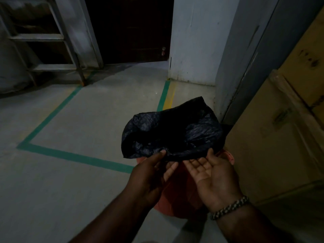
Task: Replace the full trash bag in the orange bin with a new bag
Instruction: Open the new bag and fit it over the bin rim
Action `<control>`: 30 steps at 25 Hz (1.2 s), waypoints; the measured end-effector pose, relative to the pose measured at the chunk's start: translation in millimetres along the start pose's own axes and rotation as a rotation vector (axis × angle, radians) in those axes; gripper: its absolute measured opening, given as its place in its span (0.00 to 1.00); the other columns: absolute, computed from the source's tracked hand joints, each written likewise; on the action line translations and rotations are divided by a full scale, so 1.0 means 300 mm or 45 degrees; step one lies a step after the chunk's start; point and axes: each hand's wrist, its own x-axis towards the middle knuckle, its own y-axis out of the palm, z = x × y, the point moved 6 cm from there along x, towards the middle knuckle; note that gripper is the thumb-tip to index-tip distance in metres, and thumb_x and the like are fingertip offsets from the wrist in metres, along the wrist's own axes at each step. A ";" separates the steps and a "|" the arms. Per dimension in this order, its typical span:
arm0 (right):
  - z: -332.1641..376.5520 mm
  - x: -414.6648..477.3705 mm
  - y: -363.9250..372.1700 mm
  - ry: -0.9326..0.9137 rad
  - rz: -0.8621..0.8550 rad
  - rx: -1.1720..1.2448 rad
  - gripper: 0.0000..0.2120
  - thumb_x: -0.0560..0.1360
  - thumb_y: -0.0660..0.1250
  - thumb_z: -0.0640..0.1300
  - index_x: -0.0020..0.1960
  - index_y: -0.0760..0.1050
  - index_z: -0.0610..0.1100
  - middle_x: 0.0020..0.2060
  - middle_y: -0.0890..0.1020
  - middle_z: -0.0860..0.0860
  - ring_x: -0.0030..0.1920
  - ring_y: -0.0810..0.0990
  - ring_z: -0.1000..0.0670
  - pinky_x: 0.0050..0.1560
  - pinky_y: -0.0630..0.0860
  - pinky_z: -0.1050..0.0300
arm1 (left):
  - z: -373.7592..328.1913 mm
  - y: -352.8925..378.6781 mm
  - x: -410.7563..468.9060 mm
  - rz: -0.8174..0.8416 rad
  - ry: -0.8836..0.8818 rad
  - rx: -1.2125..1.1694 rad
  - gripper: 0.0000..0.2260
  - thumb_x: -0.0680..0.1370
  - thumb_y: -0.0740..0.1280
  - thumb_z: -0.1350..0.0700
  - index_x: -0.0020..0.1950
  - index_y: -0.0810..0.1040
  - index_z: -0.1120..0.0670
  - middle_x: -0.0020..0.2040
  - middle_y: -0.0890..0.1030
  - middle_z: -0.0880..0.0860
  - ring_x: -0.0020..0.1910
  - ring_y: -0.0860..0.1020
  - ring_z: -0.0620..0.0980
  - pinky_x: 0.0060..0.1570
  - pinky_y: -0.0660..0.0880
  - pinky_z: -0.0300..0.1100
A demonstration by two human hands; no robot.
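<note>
Your left thumb (163,152) presses down on the near edge of the black bag (171,130), with the fingers curled up beneath it, so your left hand (150,174) holds the plastic in a pinch. Your right hand (213,174) lies palm up with its fingers loose and nearly straight. Its thumb tip reaches the bag's lower edge, and it looks more like a support than a grip, though the dim light hides whether it nips any plastic. The bag hangs in the air just above the orange bin (177,199), which stands on the floor under your wrists, close beside the cardboard boxes (280,137). The bag is thin, glossy and heavily crumpled, bunched into a slack lump with no visible mouth. It appears light and empty, so it is most likely the fresh liner. What shows of the bin between your hands reads as bare orange, which suggests the full bag is already out and you are at the unfolding step. Next you need to find the open edge, and for that your right hand must take a real hold. Then part the two layers, shake the bag out and lower it into the bin. Thin film like this clings to itself, so expect to rub the layers apart.
</note>
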 end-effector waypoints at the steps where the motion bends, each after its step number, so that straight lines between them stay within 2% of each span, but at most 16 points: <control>1: 0.007 0.011 -0.005 -0.033 -0.003 -0.030 0.10 0.83 0.60 0.39 0.63 0.73 0.39 0.62 0.78 0.38 0.60 0.79 0.39 0.62 0.76 0.40 | -0.010 -0.008 0.003 -0.012 -0.015 -0.010 0.11 0.80 0.65 0.62 0.62 0.78 0.60 0.53 0.85 0.60 0.46 0.85 0.56 0.48 0.84 0.48; 3: 0.032 0.028 -0.015 -0.094 -0.018 -0.094 0.11 0.82 0.59 0.34 0.61 0.75 0.40 0.56 0.81 0.41 0.53 0.82 0.43 0.55 0.79 0.45 | -0.043 -0.036 0.018 -0.070 -0.016 -0.054 0.10 0.81 0.64 0.59 0.61 0.78 0.59 0.50 0.86 0.59 0.47 0.85 0.56 0.50 0.82 0.50; 5: 0.058 0.049 -0.028 -0.127 -0.042 -0.135 0.13 0.82 0.59 0.33 0.63 0.74 0.41 0.54 0.82 0.42 0.51 0.82 0.44 0.50 0.79 0.47 | -0.078 -0.063 0.032 -0.136 -0.012 -0.094 0.07 0.82 0.64 0.57 0.57 0.78 0.58 0.43 0.86 0.56 0.46 0.83 0.55 0.51 0.80 0.50; 10: 0.110 0.097 -0.049 -0.179 -0.070 -0.212 0.18 0.82 0.59 0.33 0.70 0.71 0.42 0.49 0.81 0.46 0.45 0.80 0.46 0.45 0.79 0.48 | -0.108 -0.105 0.047 -0.247 -0.043 -0.087 0.06 0.83 0.62 0.57 0.54 0.77 0.58 0.47 0.81 0.55 0.44 0.81 0.53 0.45 0.79 0.48; 13: 0.136 0.109 -0.054 -0.183 -0.081 -0.215 0.14 0.83 0.58 0.34 0.66 0.72 0.44 0.47 0.80 0.48 0.44 0.79 0.48 0.44 0.77 0.49 | -0.129 -0.135 0.073 -0.268 -0.055 -0.116 0.06 0.83 0.61 0.57 0.52 0.76 0.57 0.44 0.81 0.55 0.43 0.81 0.52 0.42 0.78 0.48; 16: 0.152 0.113 -0.050 -0.209 -0.071 -0.200 0.12 0.82 0.59 0.34 0.63 0.73 0.43 0.48 0.81 0.48 0.46 0.79 0.49 0.47 0.77 0.51 | -0.119 -0.155 0.098 -0.258 -0.083 -0.141 0.09 0.85 0.57 0.57 0.55 0.77 0.57 0.42 0.79 0.54 0.43 0.80 0.52 0.37 0.83 0.48; 19: 0.149 0.098 -0.064 -0.247 -0.109 -0.096 0.07 0.82 0.61 0.36 0.55 0.77 0.42 0.55 0.80 0.46 0.51 0.79 0.49 0.56 0.76 0.51 | -0.090 -0.144 0.099 -0.208 -0.109 -0.204 0.10 0.85 0.56 0.60 0.57 0.77 0.60 0.46 0.80 0.58 0.46 0.81 0.56 0.37 0.84 0.54; 21: 0.113 0.071 -0.066 -0.228 -0.082 -0.074 0.09 0.82 0.61 0.40 0.59 0.77 0.43 0.58 0.79 0.43 0.56 0.79 0.45 0.58 0.75 0.48 | -0.078 -0.128 0.094 -0.172 -0.112 -0.267 0.11 0.85 0.56 0.60 0.58 0.76 0.63 0.49 0.80 0.60 0.48 0.81 0.59 0.36 0.84 0.56; 23: 0.047 0.048 -0.056 -0.154 -0.005 -0.093 0.14 0.82 0.61 0.42 0.66 0.74 0.41 0.57 0.79 0.41 0.58 0.79 0.42 0.57 0.76 0.45 | -0.059 -0.112 0.095 -0.163 -0.121 -0.321 0.12 0.85 0.55 0.60 0.58 0.75 0.64 0.49 0.79 0.61 0.49 0.81 0.60 0.35 0.83 0.57; 26: -0.014 0.020 -0.032 -0.110 0.036 -0.113 0.16 0.81 0.63 0.42 0.67 0.73 0.38 0.53 0.81 0.40 0.56 0.81 0.41 0.60 0.77 0.42 | -0.024 -0.084 0.085 -0.141 -0.135 -0.354 0.13 0.85 0.53 0.60 0.57 0.74 0.65 0.49 0.80 0.62 0.50 0.81 0.61 0.41 0.83 0.58; 28: -0.020 0.010 -0.020 -0.130 0.043 -0.060 0.16 0.81 0.63 0.41 0.68 0.72 0.38 0.55 0.81 0.40 0.57 0.81 0.41 0.61 0.76 0.42 | -0.008 -0.071 0.078 -0.111 -0.136 -0.359 0.14 0.85 0.53 0.60 0.59 0.75 0.66 0.52 0.80 0.63 0.52 0.81 0.62 0.45 0.82 0.60; 30: -0.028 0.010 -0.013 -0.120 0.074 0.011 0.16 0.81 0.62 0.41 0.69 0.71 0.40 0.60 0.78 0.39 0.59 0.79 0.40 0.61 0.76 0.42 | 0.008 -0.068 0.079 -0.093 -0.137 -0.359 0.15 0.85 0.53 0.60 0.62 0.75 0.66 0.56 0.80 0.64 0.52 0.82 0.63 0.46 0.83 0.59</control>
